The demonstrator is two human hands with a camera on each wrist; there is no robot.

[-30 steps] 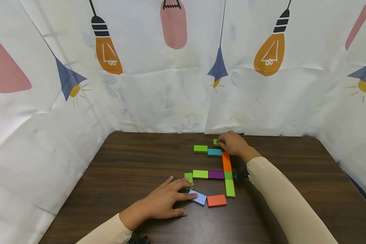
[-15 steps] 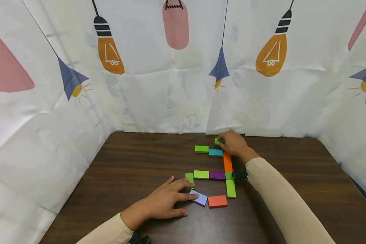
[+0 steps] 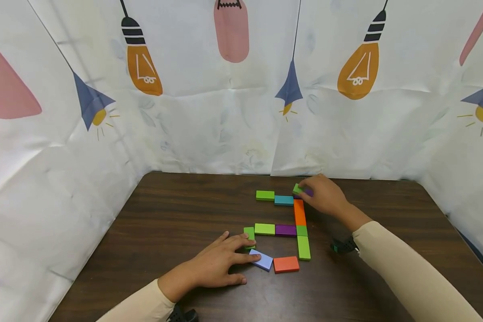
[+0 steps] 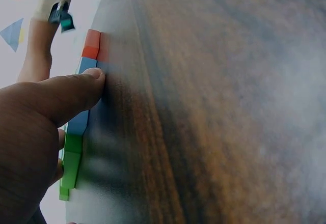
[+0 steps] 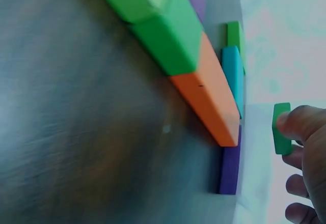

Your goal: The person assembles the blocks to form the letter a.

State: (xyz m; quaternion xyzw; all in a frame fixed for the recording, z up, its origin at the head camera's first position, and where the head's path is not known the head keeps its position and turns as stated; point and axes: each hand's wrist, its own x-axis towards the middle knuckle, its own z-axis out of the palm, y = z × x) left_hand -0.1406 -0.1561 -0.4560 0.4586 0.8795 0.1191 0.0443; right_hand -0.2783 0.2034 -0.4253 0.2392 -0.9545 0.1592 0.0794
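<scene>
My right hand pinches a small green block between thumb and fingers, raised off the table near its far edge. Just beneath it, partly covered by the fingers, lies a purple block at the end of an orange block. With fingers spread, my left hand rests at the near left of the layout. Its index finger touches the lavender block, and other fingertips lie on a green block. In the left wrist view the thumb is beside the row of blocks.
A light green block and a teal block join the orange one's far end. Nearer lie a lime block, a dark purple block, a green strip and a red block. A patterned curtain hangs behind the table.
My right hand has moved right with the green block, bringing it over the purple block beside the orange one. My left hand has stayed in place.
</scene>
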